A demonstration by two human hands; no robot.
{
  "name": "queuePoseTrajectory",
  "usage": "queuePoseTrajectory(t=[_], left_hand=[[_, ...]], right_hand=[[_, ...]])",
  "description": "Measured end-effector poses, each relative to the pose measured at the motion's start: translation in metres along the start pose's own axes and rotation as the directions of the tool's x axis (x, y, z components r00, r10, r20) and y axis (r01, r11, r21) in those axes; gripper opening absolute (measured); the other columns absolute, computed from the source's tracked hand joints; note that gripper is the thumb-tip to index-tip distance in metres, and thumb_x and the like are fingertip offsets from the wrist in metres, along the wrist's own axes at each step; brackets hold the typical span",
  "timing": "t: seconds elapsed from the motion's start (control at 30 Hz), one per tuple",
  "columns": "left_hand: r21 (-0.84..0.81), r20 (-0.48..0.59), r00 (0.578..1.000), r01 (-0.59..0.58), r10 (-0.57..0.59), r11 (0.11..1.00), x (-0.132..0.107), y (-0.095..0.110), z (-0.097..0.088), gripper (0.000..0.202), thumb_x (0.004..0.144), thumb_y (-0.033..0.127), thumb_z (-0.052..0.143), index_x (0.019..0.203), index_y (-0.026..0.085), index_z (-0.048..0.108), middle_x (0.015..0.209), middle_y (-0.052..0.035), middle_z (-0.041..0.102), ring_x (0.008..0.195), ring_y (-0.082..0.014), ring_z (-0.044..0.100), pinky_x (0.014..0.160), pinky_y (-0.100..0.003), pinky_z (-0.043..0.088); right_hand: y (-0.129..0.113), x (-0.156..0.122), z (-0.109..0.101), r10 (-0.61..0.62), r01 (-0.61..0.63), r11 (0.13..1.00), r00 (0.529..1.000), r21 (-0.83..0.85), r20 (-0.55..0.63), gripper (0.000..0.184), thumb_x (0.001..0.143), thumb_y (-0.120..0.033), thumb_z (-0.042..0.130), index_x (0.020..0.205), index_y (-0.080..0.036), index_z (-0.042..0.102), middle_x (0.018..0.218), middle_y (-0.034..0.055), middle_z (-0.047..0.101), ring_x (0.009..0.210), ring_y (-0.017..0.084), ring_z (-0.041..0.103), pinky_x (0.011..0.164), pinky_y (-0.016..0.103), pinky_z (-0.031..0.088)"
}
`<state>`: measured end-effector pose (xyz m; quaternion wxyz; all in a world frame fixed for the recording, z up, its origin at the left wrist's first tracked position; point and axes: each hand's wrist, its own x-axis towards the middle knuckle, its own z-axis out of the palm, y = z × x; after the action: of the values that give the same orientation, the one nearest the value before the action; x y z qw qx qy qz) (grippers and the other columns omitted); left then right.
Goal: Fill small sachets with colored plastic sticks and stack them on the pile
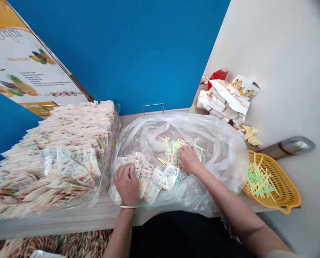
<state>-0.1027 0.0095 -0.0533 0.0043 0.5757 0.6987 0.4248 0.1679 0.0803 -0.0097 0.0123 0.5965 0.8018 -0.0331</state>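
My left hand point(127, 183), fingers curled under, presses on a row of small printed sachets point(146, 175) lying on a big clear plastic bag point(216, 143). My right hand point(189, 157) rests knuckles-up on a heap of thin coloured plastic sticks point(173, 148) in the same bag, its fingertips closed among them. What the fingers pinch is hidden. A loose clear sachet point(170, 176) lies between the two hands.
A large pile of printed sachets point(55, 157) fills the table's left side. A yellow basket point(283, 190) with sticks sits at the right edge, a steel flask point(289, 147) behind it. Folded small cartons point(224, 98) lie at the back right. A blue wall stands behind.
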Motion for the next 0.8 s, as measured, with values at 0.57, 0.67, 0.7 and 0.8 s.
queuePoseTrajectory(t=[0.57,0.67,0.7,0.8], left_hand=[[0.034,-0.004,0.999,-0.032,0.032,0.999,0.005,-0.007,0.0,0.031,0.096,0.036,0.045,0.106,0.016,0.067,0.112,-0.0126,0.069,0.11,-0.0245,0.06,0.102,-0.042,0.042],[0.076,0.008,1.0,-0.009,0.008,0.997,0.005,-0.008,-0.002,0.035,0.095,0.037,0.044,0.113,0.015,0.064,0.117,-0.0144,0.067,0.113,-0.0262,0.059,0.102,-0.044,0.042],[0.093,0.012,1.0,-0.005,0.004,0.996,0.005,-0.008,-0.003,0.036,0.095,0.037,0.045,0.115,0.014,0.063,0.118,-0.0153,0.066,0.113,-0.0269,0.059,0.102,-0.045,0.043],[0.135,0.001,0.999,-0.032,0.032,0.99,0.006,-0.004,-0.011,0.037,0.094,0.037,0.047,0.119,0.013,0.061,0.121,-0.017,0.065,0.116,-0.0287,0.057,0.103,-0.048,0.042]], right_hand=[[-0.005,0.008,0.018,0.083,-0.097,0.99,0.988,-0.103,-0.133,0.028,0.093,-0.009,0.036,0.107,-0.012,0.06,0.105,0.0188,0.062,0.099,0.03,0.054,0.099,0.046,0.028],[0.002,0.008,0.021,0.122,-0.13,0.99,0.985,-0.059,-0.126,0.025,0.094,-0.01,0.037,0.105,-0.011,0.059,0.104,0.0179,0.063,0.096,0.03,0.055,0.092,0.042,0.033],[0.006,0.008,0.021,0.14,-0.144,0.989,0.983,-0.023,-0.116,0.023,0.094,-0.01,0.038,0.105,-0.011,0.058,0.102,0.0171,0.064,0.096,0.029,0.056,0.091,0.042,0.034],[0.023,0.007,0.013,0.181,-0.159,0.972,0.976,0.173,-0.124,0.023,0.093,-0.009,0.038,0.104,-0.014,0.057,0.098,0.0136,0.067,0.094,0.027,0.059,0.092,0.04,0.035]])
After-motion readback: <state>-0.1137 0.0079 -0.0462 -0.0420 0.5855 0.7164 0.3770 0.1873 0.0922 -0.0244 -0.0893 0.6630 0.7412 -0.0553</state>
